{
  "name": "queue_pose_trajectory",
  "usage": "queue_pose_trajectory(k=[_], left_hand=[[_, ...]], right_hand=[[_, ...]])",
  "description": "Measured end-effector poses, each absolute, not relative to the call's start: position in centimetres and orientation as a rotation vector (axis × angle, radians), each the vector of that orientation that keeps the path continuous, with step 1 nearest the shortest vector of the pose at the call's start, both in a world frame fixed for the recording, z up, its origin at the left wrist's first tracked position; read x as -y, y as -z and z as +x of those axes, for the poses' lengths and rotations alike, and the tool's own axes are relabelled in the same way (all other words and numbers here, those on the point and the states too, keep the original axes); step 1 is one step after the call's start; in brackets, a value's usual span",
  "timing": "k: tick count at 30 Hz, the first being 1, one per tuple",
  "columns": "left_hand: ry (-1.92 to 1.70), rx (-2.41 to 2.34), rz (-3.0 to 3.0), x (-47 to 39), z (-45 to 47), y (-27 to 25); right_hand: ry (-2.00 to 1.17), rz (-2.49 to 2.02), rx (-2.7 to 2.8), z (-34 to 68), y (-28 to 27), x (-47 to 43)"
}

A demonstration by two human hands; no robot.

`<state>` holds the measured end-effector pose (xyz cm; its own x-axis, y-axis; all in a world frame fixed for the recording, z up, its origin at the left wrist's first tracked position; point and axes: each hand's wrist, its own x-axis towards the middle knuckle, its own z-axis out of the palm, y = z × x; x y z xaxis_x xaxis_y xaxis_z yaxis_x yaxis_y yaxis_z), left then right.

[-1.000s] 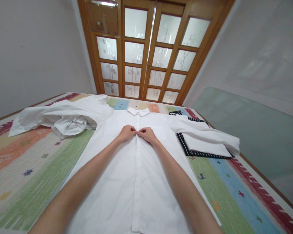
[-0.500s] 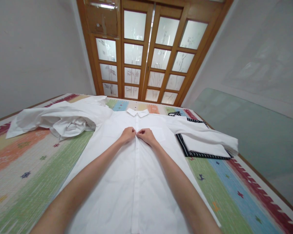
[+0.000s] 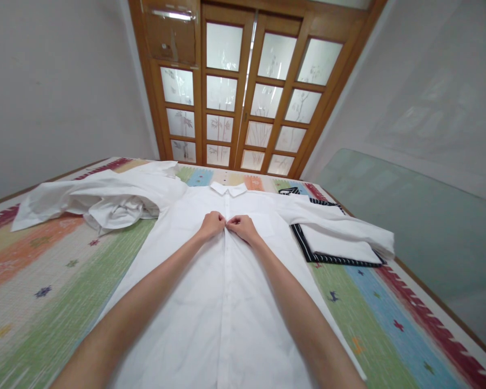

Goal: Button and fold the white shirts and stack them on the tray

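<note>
A white button-up shirt (image 3: 194,302) lies spread flat with its front up and its collar (image 3: 228,189) at the far end. My left hand (image 3: 213,223) pinches the shirt's front placket in the upper chest area. Close against it, my right hand (image 3: 242,227) pinches the same spot from the other side. The fingertips nearly meet, and any button between them is hidden. The placket runs from the collar down toward me between my forearms. One sleeve (image 3: 352,224) stretches out to the right.
Crumpled white cloth (image 3: 117,200) lies at the left by the shirt's shoulder. Under the right sleeve is a folded black-and-white striped cloth (image 3: 303,246). A patterned, striped cover (image 3: 44,313) lies beneath everything. Wooden doors with frosted panes (image 3: 221,92) stand behind; a pale glass panel (image 3: 413,210) leans at the right.
Both hands stay at the same place on the placket with almost no movement. The view has shifted very slightly.
</note>
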<state>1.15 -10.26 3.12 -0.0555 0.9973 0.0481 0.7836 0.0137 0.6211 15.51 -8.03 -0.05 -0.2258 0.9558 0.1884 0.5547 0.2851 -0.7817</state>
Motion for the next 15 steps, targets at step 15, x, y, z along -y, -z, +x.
queue_pose_trajectory(k=[15], left_hand=[[-0.911, -1.800, 1.409, 9.5, 0.4, -1.9]], right_hand=[[-0.696, -1.291, 1.915, 15.4, 0.1, 8.3]])
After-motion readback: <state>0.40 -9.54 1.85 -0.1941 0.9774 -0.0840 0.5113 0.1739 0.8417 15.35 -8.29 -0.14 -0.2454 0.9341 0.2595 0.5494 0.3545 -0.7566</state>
